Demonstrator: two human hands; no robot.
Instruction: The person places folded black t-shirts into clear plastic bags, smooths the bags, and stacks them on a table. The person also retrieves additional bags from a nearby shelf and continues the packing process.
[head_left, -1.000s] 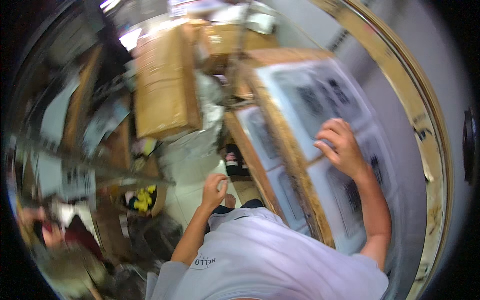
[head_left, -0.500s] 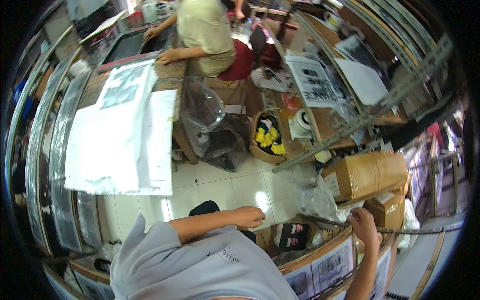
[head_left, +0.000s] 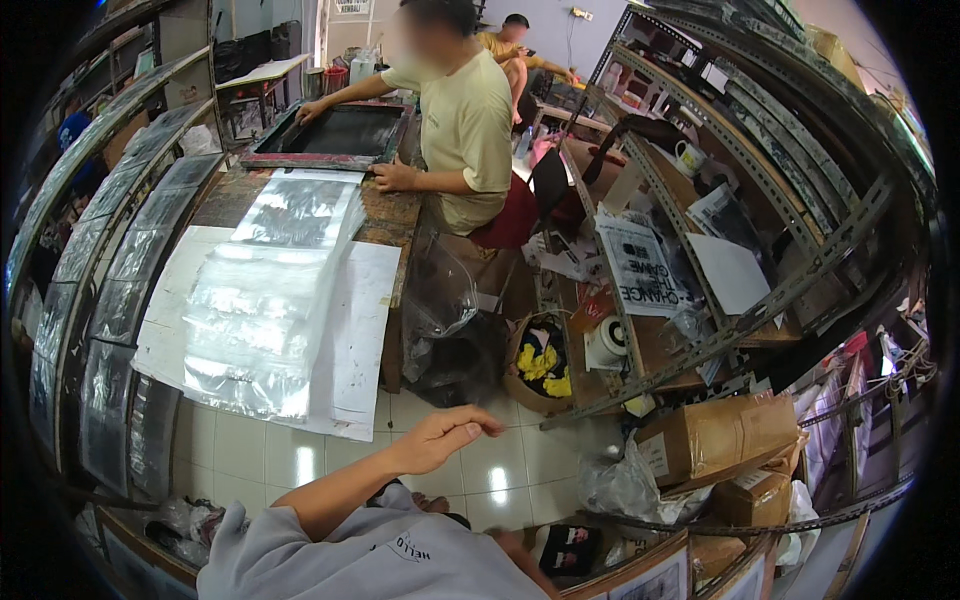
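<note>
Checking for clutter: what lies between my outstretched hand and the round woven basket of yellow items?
Between left hand and round woven basket, only glossy white floor tiles, head view.

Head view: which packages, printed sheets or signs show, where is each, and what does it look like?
Cardboard box: brown, taped, tilted, lower right by the metal rack.
Printed sheet: white with dark lettering, on the right shelf.
Blank sheet: white, beside it.
Clear plastic bags: stacked on white paper on the left table.
Left hand: open, above the tiled floor, holding nothing.
</note>
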